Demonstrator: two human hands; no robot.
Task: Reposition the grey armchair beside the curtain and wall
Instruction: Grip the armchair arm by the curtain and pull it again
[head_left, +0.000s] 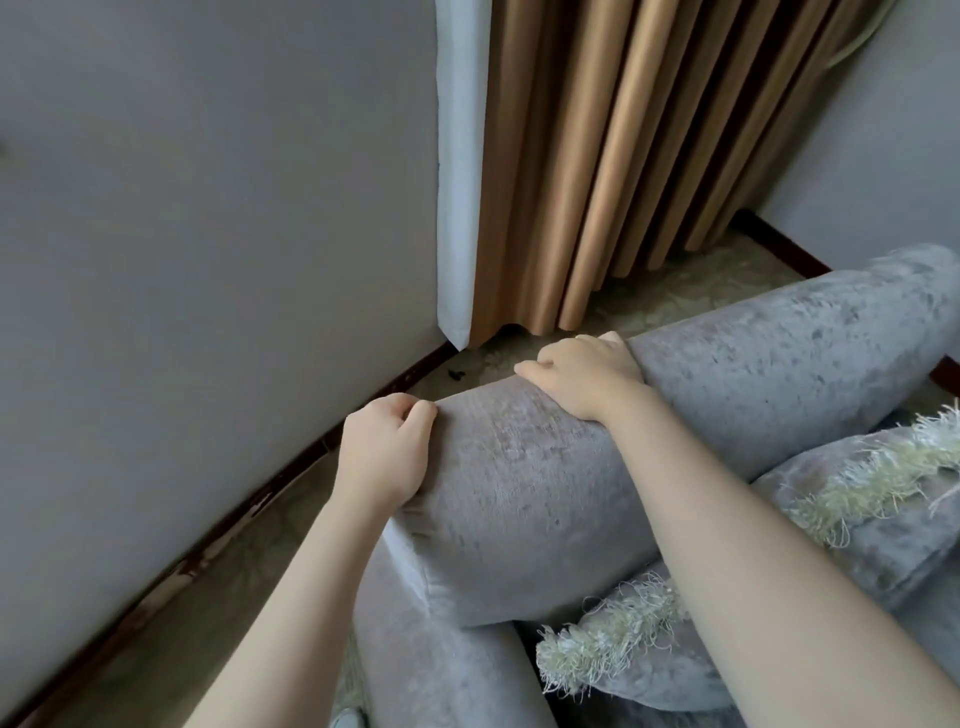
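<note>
Left hand (382, 452): my fingers curl round the near end of the armchair (519, 483) back, gripping it.
Right hand (582, 374): draped over the back's top edge, fingers hooked down its far side.
Armchair: near the wall (208, 208) and curtain (623, 156), touching neither.
Cushions (623, 639): fringed, on the seat.

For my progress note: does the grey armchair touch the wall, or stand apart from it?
Apart. A strip of floor shows between the grey armchair and the wall, along the dark skirting.
</note>
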